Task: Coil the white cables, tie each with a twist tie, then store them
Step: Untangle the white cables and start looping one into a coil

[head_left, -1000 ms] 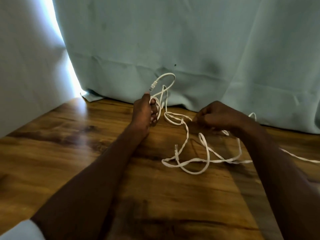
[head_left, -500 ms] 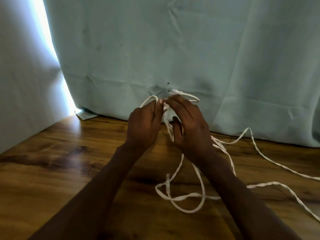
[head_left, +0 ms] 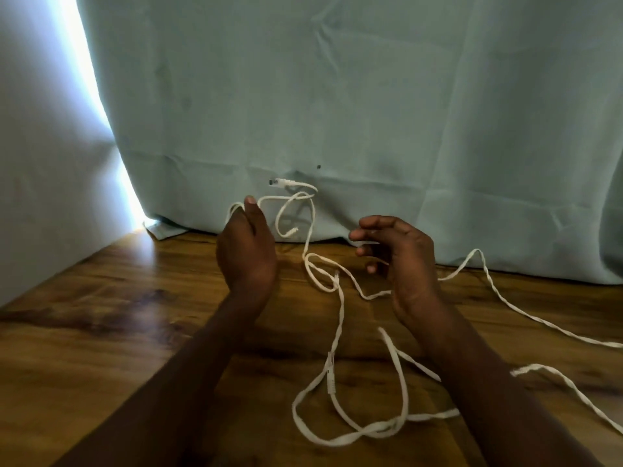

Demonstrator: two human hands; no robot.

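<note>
A long white cable (head_left: 339,308) trails in loose loops over the wooden table (head_left: 101,332). My left hand (head_left: 246,254) is raised near the curtain and grips a couple of small loops of it. The plug end (head_left: 277,182) sticks out above the thumb. My right hand (head_left: 404,261) is held to the right, fingers loosely curled, with a strand of the cable running through it and out toward the right. A large loop with an inline connector (head_left: 330,369) lies near the table's front, partly under my right forearm. No twist tie is in view.
A pale teal curtain (head_left: 371,112) hangs along the table's back edge. A white wall (head_left: 33,163) stands at the left, with a bright gap of light between it and the curtain. More cable runs off the frame's right edge (head_left: 573,335).
My hands were together at the loops half a second ago. The right hand has since drawn away to the right along the cable, while the left still holds the loops.
</note>
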